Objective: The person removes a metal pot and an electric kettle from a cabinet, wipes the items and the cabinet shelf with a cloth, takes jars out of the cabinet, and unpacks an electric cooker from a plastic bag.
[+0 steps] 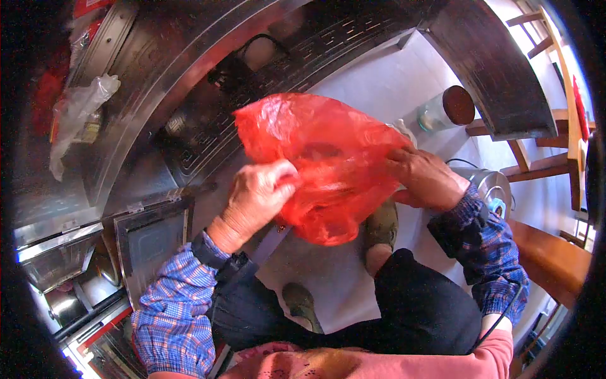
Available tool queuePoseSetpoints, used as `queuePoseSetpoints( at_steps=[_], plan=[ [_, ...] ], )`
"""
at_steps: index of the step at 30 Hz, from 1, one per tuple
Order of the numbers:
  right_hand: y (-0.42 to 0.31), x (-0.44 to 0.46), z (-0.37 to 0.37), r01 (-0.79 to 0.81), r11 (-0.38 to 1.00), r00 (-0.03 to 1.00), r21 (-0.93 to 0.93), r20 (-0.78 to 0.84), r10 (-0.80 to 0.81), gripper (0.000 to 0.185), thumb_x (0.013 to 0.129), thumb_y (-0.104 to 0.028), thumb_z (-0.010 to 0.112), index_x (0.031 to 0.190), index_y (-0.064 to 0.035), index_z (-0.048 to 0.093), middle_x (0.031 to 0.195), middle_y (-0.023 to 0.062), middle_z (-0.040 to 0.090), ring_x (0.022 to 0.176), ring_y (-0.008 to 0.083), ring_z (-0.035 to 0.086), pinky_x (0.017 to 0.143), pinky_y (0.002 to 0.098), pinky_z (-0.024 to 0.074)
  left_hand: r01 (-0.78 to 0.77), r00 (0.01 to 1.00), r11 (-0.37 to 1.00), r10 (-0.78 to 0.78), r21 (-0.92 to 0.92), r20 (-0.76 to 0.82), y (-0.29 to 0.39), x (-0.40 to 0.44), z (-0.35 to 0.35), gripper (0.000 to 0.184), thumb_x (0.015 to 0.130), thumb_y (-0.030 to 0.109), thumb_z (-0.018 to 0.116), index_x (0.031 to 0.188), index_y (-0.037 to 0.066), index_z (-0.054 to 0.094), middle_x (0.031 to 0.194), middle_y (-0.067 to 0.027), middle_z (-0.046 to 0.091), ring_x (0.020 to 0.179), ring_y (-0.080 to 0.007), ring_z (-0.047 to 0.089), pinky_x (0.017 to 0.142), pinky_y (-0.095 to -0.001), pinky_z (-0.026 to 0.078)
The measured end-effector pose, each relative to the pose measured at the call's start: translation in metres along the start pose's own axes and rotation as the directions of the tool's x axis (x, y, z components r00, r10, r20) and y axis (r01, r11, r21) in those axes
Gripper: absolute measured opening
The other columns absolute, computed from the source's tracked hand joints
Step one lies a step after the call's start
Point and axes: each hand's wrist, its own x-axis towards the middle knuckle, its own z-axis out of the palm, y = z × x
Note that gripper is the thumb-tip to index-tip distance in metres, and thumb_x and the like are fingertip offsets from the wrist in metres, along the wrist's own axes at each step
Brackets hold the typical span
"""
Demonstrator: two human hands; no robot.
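A thin red plastic bag (328,158) is stretched between my two hands above my lap. My left hand (262,192) pinches its near left edge, thumb and fingers closed together. On the other side my right hand (429,177) grips the bag's right edge, its fingertips partly hidden by the plastic. The bag is puffed and creased, with a darker patch showing at its middle; I cannot make out whether anything is inside. Checked sleeve covers reach both wrists.
A dark metal stove-like table (189,145) curves around the front and left. At left, a clear plastic bag (85,114) hangs on it above open cabinet doors (151,243). To the right are a glass jar with a brown lid (457,106), a metal pot (492,186) and a wooden stool (549,259).
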Motion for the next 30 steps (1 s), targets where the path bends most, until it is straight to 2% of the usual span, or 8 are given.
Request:
queuePoseSetpoints(
  at_steps=[2,6,10,12,17,20,27,30],
  plan=[
    [-0.019,0.012,-0.017,0.062,0.997,0.998,0.041,0.014,-0.063,0.059,0.069,-0.026,0.077,0.121,-0.0061,0.056,0.119,0.0173,0.058,0.117,0.0367,0.054,0.093,0.0453,0.0488,-0.075,0.990,0.993,0.063,-0.091,-0.126,-0.001,0.013,-0.002,0.012,0.084,0.012,0.070,0.089,0.003,0.065,0.082,-0.0164,0.066,0.075,-0.0282,0.066,0.070,-0.0352,0.052],
    [-0.046,0.027,0.030,0.189,0.946,0.979,0.264,-0.127,-0.160,0.055,0.075,-0.035,0.075,0.119,-0.0068,0.056,0.106,0.0183,0.064,0.099,0.0405,0.063,0.083,0.0486,0.0529,0.231,0.965,0.617,-0.050,-0.752,0.256,0.037,0.019,-0.005,0.010,0.092,0.011,0.065,0.092,0.001,0.065,0.081,-0.0006,0.062,0.081,-0.0106,0.059,0.075,-0.0273,0.049],
    [-0.038,0.030,0.057,0.001,0.937,0.992,0.351,0.120,-0.047,0.040,0.079,-0.025,0.072,0.115,-0.0104,0.061,0.102,0.0162,0.065,0.096,0.0367,0.064,0.083,0.0454,0.0521,-0.140,0.988,0.794,0.149,-0.591,-0.034,0.033,0.015,0.007,0.012,0.093,0.012,0.063,0.094,0.000,0.064,0.085,-0.0030,0.063,0.084,-0.0142,0.061,0.077,-0.0293,0.049],
    [-0.030,0.034,0.025,-0.231,0.943,0.943,0.240,0.295,0.156,0.029,0.082,-0.017,0.067,0.110,-0.0125,0.065,0.098,0.0141,0.067,0.093,0.0329,0.066,0.081,0.0430,0.0536,-0.004,1.000,0.897,0.008,-0.443,0.007,0.022,0.011,-0.008,0.015,0.094,0.015,0.062,0.095,-0.001,0.062,0.084,-0.0055,0.063,0.081,-0.0168,0.061,0.075,-0.0309,0.049],
    [-0.021,0.031,0.044,0.411,0.748,0.889,0.521,-0.048,-0.455,0.046,0.079,-0.015,0.074,0.122,-0.0078,0.062,0.106,0.0134,0.067,0.099,0.0361,0.064,0.084,0.0446,0.0517,0.141,0.980,0.940,-0.178,-0.310,-0.094,-0.031,-0.025,-0.031,0.028,0.099,0.025,0.058,0.106,-0.002,0.061,0.095,-0.0098,0.066,0.091,-0.0167,0.062,0.080,-0.0303,0.049],
    [-0.045,0.024,0.037,0.150,0.911,0.932,0.385,0.253,-0.260,0.051,0.077,-0.016,0.075,0.125,-0.0085,0.061,0.110,0.0155,0.066,0.101,0.0377,0.063,0.086,0.0459,0.0507,0.234,0.945,0.770,-0.323,-0.593,-0.046,-0.028,-0.035,-0.044,0.031,0.100,0.027,0.057,0.111,-0.002,0.061,0.098,-0.0043,0.062,0.093,-0.0100,0.057,0.084,-0.0258,0.047],
    [-0.012,0.015,0.081,0.262,0.958,0.817,0.117,0.503,-0.284,0.031,0.074,-0.012,0.070,0.105,-0.0086,0.067,0.100,0.0118,0.066,0.095,0.0338,0.063,0.081,0.0433,0.0521,0.129,0.986,0.941,-0.156,-0.314,-0.061,-0.017,-0.022,-0.051,0.033,0.095,0.034,0.065,0.098,0.004,0.053,0.091,-0.0039,0.058,0.089,-0.0102,0.054,0.079,-0.0293,0.047],
    [-0.007,0.022,0.027,0.322,0.947,0.947,0.001,-0.006,-0.322,0.021,0.080,-0.011,0.059,0.098,-0.0042,0.064,0.102,0.0132,0.060,0.095,0.0349,0.060,0.080,0.0435,0.0537,-0.006,0.991,0.943,-0.038,-0.331,-0.125,-0.010,-0.023,-0.046,0.044,0.083,0.027,0.077,0.107,0.006,0.047,0.093,-0.0085,0.059,0.088,-0.0199,0.060,0.077,-0.0365,0.050]
  ],
)
